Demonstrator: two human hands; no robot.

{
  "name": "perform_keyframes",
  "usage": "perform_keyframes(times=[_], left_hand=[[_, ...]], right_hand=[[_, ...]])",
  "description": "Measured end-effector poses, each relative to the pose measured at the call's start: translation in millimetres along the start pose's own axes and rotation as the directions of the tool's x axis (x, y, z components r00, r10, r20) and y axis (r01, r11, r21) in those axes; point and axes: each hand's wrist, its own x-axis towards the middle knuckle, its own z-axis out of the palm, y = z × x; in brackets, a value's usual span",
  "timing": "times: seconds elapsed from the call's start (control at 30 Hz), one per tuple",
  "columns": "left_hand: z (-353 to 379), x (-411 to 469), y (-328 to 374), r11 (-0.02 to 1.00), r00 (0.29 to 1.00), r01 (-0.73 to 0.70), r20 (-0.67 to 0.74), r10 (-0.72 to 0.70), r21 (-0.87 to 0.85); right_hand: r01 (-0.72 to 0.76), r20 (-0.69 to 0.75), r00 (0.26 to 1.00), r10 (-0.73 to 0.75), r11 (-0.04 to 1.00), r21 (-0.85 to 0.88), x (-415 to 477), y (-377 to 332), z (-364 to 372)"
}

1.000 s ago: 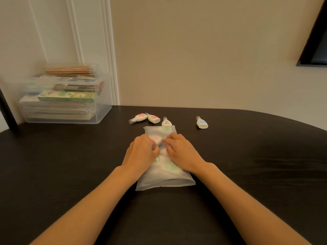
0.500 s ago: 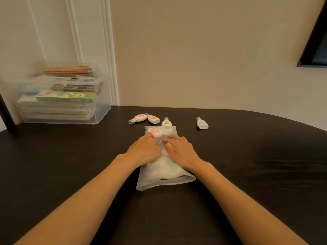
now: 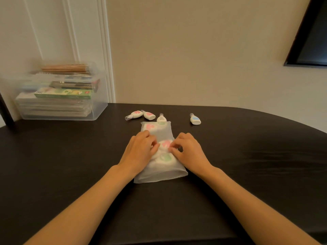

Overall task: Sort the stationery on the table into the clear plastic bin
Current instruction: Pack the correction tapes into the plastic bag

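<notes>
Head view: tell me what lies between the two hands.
In the head view, the frosted pouch lies between the left hand and the right hand, both touching it; a pink-labelled bottle and a green-labelled bottle show through it.

Left hand [image 3: 139, 150] and right hand [image 3: 190, 151] now farther apart on frosted pouch [image 3: 160, 172]

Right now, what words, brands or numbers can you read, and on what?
None readable as text.
Green box in the clear plastic bin: print and red logo, blurred.
White bottle at the pouch mouth: dark print, too small.
Blue-labelled bottle: colour patch only.
</notes>
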Motion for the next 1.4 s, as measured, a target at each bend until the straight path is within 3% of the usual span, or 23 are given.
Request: perform_keyframes(times=[0.13,0.4,0.53,0.63,0.73,1.07,1.17,1.4], left_hand=[[1,0,0,0.999,0.999,-0.015,0.039,0.014,0.033],[-2,5,0,0.991,0.992,-0.002,0.127,-0.015,0.135],[-1,11,4,0.971,0.981,0.025,0.183,-0.070,0.236],[2,11,-1,0.982,0.973,0.088,0.198,-0.121,0.167],[3,14,-7,0.987,0.956,0.157,0.244,-0.164,0.047],[1,30,-10,0.989,0.902,0.098,0.411,-0.135,0.109],[3,34,-10,0.987,0.906,0.122,0.394,-0.153,0.102],[9,36,-11,0.990,0.927,0.065,0.360,-0.106,0.124]], right_hand=[[-0.018,0.025,1.000,0.019,1.000,-0.015,1,-5,0],[0.016,0.145,0.989,0.022,0.967,-0.253,-3,-3,0],[0.046,0.169,0.985,-0.019,0.987,-0.156,0,0,2],[0.069,0.232,0.970,-0.065,0.998,-0.006,8,-3,3],[-0.002,0.275,0.961,-0.019,0.997,0.074,17,-4,2],[-0.126,0.146,0.982,0.121,0.992,0.029,34,-5,17],[-0.079,0.053,0.995,0.080,0.997,-0.011,36,-2,20],[-0.067,0.096,0.993,0.071,0.996,-0.052,41,2,25]])
